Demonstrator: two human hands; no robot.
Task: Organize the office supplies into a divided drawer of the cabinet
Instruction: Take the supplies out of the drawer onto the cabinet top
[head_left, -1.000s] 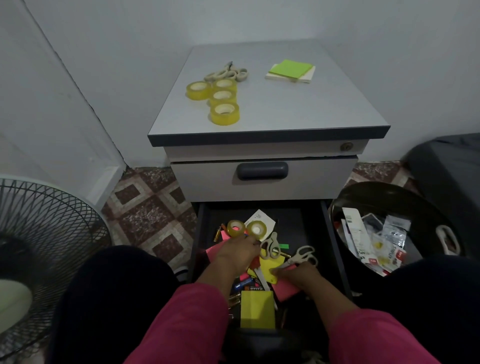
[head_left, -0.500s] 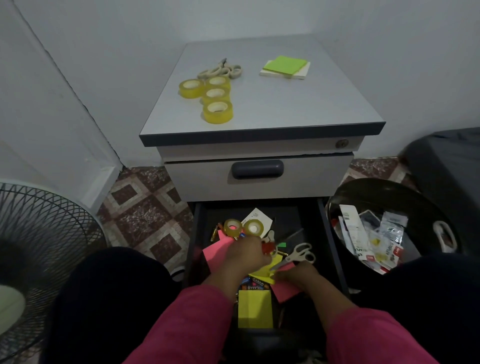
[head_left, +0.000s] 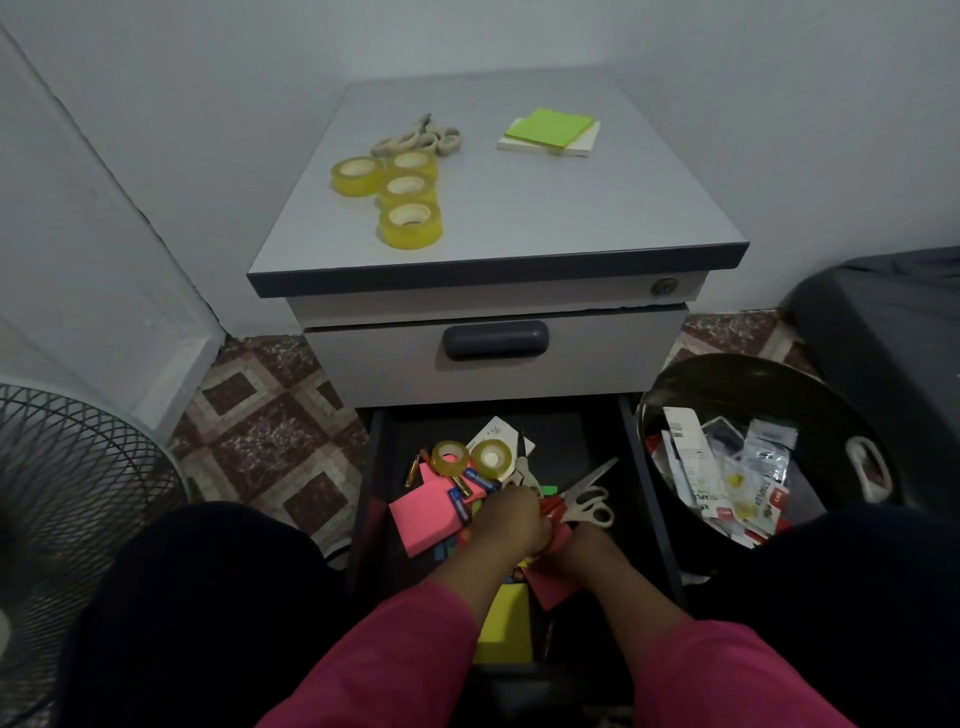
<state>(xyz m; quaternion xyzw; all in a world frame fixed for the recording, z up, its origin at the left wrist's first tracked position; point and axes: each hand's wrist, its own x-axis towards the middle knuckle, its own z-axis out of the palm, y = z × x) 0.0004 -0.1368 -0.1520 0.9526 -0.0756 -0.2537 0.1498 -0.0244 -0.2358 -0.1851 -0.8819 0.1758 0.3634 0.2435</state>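
The cabinet's bottom drawer (head_left: 631, 467) is pulled open and holds a jumble of supplies. Two yellow tape rolls (head_left: 470, 457) lie at its back, with pink sticky notes (head_left: 423, 512) to the left. White-handled scissors (head_left: 587, 501) lie to the right, and a yellow pad (head_left: 506, 623) sits at the front. My left hand (head_left: 511, 522) is curled over the pile and grips a red item (head_left: 550, 512) beside the scissors. My right hand (head_left: 589, 551) lies just below it on a pink pad (head_left: 553, 590). Its fingers are hidden under the left hand.
On the cabinet top (head_left: 519, 208) lie several tape rolls (head_left: 410, 221), pale scissors (head_left: 415, 139) and a green sticky pad (head_left: 550, 130). The upper drawer (head_left: 496, 340) is closed. A dark bin of packaging (head_left: 727, 467) stands at the right and a fan (head_left: 78, 467) at the left.
My left hand moved right and down from the tape rolls to the red item. My right hand drew back from the white scissors, which now lie free.
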